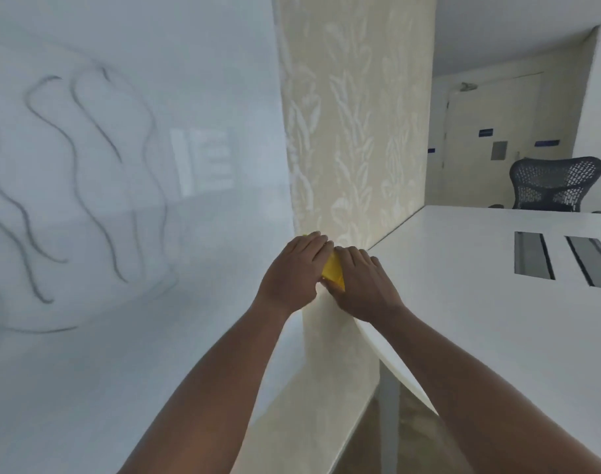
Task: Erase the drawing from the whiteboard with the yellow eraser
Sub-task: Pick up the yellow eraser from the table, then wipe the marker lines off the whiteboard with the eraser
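The whiteboard [189,80] fills the left half of the view, with a drawing of dark wavy lines [70,186] at its far left. A yellow eraser [333,271] shows between my two hands, right of the board's edge and in front of the patterned wall. My left hand [292,273] covers the eraser's left side with fingers curled over it. On the eraser's right side lies my right hand [362,285], fingers closed against it. Most of the eraser is hidden by the hands. Both hands are well to the right of the drawing.
A cream patterned wall panel [353,131] stands right of the board. A white table [480,285] with two dark slots [562,258] runs along the right. A black mesh office chair [555,184] sits behind it, with a door [490,131] beyond.
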Demonstrator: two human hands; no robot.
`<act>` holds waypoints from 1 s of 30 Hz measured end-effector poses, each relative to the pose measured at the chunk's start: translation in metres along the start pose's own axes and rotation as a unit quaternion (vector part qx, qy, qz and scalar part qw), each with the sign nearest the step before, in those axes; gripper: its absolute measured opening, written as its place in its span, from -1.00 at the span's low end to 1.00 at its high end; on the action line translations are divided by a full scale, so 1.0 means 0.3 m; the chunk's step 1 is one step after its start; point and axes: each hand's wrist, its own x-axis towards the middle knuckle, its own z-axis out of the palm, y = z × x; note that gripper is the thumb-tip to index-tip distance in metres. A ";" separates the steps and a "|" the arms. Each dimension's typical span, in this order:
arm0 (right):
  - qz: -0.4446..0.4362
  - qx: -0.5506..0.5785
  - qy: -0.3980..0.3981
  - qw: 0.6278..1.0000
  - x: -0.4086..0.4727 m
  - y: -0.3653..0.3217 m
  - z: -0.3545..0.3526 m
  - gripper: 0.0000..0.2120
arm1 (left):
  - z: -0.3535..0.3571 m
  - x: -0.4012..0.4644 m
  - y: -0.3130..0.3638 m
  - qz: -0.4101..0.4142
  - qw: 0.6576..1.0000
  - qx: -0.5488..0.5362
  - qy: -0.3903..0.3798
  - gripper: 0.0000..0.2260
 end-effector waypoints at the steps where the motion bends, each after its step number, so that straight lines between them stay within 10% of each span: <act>1: -0.011 0.010 0.019 1.000 0.034 -0.064 -0.010 -0.43 | -0.053 -0.027 -0.056 -0.008 1.000 0.020 0.008 -0.47; 19: -0.174 0.178 0.229 0.941 0.474 -1.041 -0.232 -0.42 | -0.815 -0.452 -0.652 -0.238 0.949 0.158 0.135 -0.47; 30: -0.264 0.279 0.296 0.875 0.551 -1.452 -0.290 -0.44 | -1.163 -0.739 -0.790 -0.229 0.917 0.306 0.111 -0.47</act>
